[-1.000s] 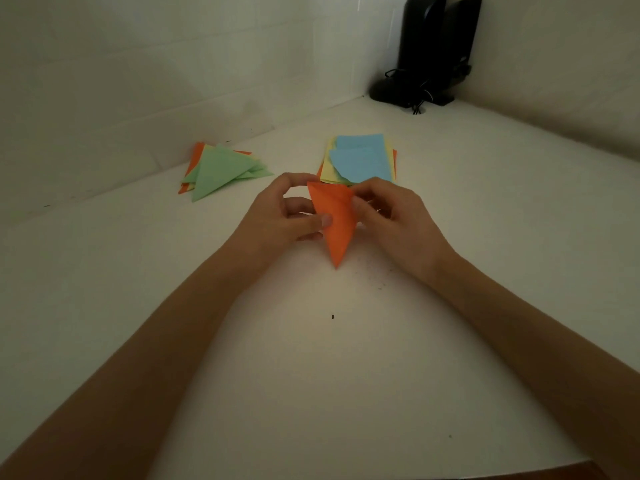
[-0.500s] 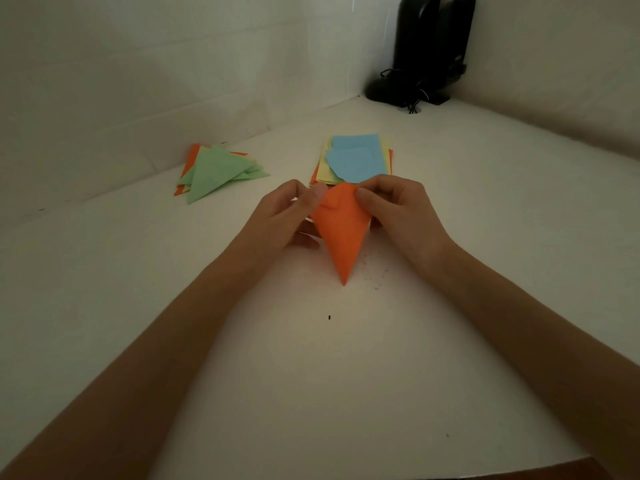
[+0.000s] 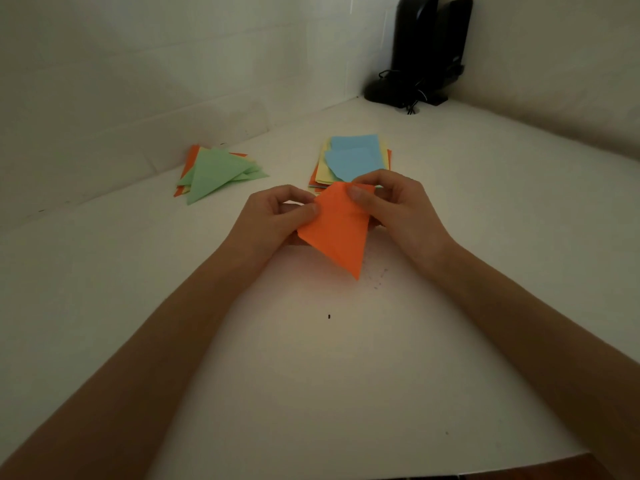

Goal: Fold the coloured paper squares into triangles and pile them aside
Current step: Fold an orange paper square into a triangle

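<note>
An orange paper [image 3: 337,233] is held just above the white table, its lowest corner pointing toward me. My left hand [image 3: 273,220] pinches its left edge between thumb and fingers. My right hand [image 3: 391,206] pinches its upper right part, thumb on top. Behind the hands lies a stack of flat paper squares [image 3: 353,161] with blue sheets on top and yellow and orange ones under them. To the left, near the wall, sits a pile of folded triangles [image 3: 214,173], green on top with orange beneath.
The white table [image 3: 311,375] runs into a corner between two pale walls. A black device with cables [image 3: 426,53] stands in that corner at the back right. The table's front edge shows at the bottom right.
The orange paper looks wider than before and its lower tip has come closer to me. Both hands have shifted their pinch along its upper edges.
</note>
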Motion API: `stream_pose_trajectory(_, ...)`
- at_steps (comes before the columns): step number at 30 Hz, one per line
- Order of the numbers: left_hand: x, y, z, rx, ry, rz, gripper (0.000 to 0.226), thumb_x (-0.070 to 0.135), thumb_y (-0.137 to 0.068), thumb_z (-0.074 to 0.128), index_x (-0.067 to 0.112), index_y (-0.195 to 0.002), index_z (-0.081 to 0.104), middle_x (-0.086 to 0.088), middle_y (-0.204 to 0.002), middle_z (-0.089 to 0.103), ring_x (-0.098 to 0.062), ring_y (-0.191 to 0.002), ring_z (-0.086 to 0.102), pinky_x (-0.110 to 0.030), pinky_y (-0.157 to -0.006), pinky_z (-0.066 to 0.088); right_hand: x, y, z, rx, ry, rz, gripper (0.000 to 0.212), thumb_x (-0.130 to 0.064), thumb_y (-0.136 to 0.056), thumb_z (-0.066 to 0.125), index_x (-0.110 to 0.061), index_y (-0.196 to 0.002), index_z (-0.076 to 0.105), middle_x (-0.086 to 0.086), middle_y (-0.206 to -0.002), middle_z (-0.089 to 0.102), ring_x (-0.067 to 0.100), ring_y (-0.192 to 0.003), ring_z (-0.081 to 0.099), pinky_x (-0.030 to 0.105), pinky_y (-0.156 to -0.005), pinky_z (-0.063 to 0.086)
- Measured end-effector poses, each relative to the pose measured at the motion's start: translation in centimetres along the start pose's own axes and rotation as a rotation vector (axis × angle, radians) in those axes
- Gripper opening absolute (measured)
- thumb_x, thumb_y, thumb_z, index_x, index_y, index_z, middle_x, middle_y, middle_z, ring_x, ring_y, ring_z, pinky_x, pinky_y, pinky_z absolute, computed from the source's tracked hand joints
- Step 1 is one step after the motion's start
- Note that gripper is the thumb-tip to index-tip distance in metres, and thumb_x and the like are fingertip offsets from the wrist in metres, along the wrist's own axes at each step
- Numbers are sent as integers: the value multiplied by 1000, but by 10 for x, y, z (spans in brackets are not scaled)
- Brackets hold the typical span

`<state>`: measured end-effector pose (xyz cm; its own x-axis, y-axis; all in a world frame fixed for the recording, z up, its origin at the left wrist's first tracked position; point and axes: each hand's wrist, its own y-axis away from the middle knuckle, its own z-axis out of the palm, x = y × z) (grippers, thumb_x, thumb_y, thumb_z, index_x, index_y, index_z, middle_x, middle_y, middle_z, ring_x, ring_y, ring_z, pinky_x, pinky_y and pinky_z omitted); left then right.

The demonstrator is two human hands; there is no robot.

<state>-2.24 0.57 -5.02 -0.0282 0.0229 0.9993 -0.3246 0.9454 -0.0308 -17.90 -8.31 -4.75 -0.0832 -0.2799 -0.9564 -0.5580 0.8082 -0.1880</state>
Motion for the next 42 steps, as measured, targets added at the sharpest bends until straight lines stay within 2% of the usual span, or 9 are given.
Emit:
stream_pose_trajectory(6, -4, -4, -2, -10, -75, 10, 12, 0, -86, 62, 10, -79, 61, 1, -64, 66, -10, -61, 62, -28, -65, 57, -2, 4, 4, -143, -105, 49, 22, -4, -83, 67, -8, -104, 61, 4, -93, 69, 11, -82, 68, 24, -73, 56)
stream_pose_trajectory(15, -3, -1, 2, -71, -53, 1, 5, 1, -84, 64, 6, -84, 63, 2, -66, 71, -7, -61, 66, -18, -59, 53, -4, 4, 5, -79, -36, 70, 16, -5, -83, 69, -20, -86, 66, -4, -83, 68, 3, -72, 66, 21, -71, 56)
stream_pose_trajectory(20, -2, -1, -3, -95, -40, 26, 12, -1, -89, 56, 9, -89, 62, -2, -70, 70, -10, -64, 66, -22, -63, 55, -2, 2, 3, -62, -49, 70, 16, -4, -85, 66, -19, -90, 66, -2, -87, 68, 6, -77, 66, 24, -75, 56)
stream_pose_trajectory(23, -1, -1, -8, -122, 26, 7, 19, -5, -91, 51, 12, -92, 61, -12, -76, 66, -15, -68, 65, -26, -68, 56, -1, 2, 0, -68, -119, 53, 16, 3, -86, 60, -8, -96, 67, 1, -85, 68, 7, -75, 65, 22, -70, 54)
stream_pose_trajectory(26, 0, -2, -9, -101, 81, -16, 23, -6, -92, 47, 11, -87, 62, -2, -70, 66, -11, -66, 64, -23, -65, 56, -1, 2, -1, -103, -172, 29, 29, 8, -87, 55, -10, -106, 67, 2, -91, 68, 4, -80, 64, 18, -70, 52)
stream_pose_trajectory(32, 0, -3, -9, -69, 133, -35, 33, -13, -89, 39, 3, -79, 66, -11, -74, 67, -16, -70, 65, -22, -64, 55, -1, 3, -2, -178, -226, 46, 29, 13, -82, 51, -7, -85, 71, 3, -87, 71, 11, -86, 66, 21, -74, 51)
stream_pose_trajectory(37, -1, -4, -9, -44, 96, -25, 28, -6, -91, 46, 6, -76, 67, -6, -69, 68, -14, -66, 65, -24, -63, 55, 1, 2, -1, -187, -107, 42, 37, -6, -65, 41, -12, -84, 72, 9, -96, 69, 21, -98, 61, 25, -84, 48)
stream_pose_trajectory(39, -3, -3, -8, -27, 48, -4, 14, -4, -88, 56, 7, -87, 65, -3, -70, 69, -12, -65, 65, -23, -65, 54, 1, 2, 0, -181, -81, 40, 34, -7, -67, 41, -11, -82, 71, 11, -91, 67, 20, -90, 59, 25, -80, 47)
stream_pose_trajectory(42, -5, -3, -7, -32, -27, 24, 15, -4, -85, 61, 8, -91, 66, 0, -71, 71, -9, -67, 66, -20, -66, 54, -1, 4, 1, -133, 4, 2, 11, -5, -85, 56, -12, -87, 64, 1, -79, 60, 7, -73, 54, 17, -67, 42)
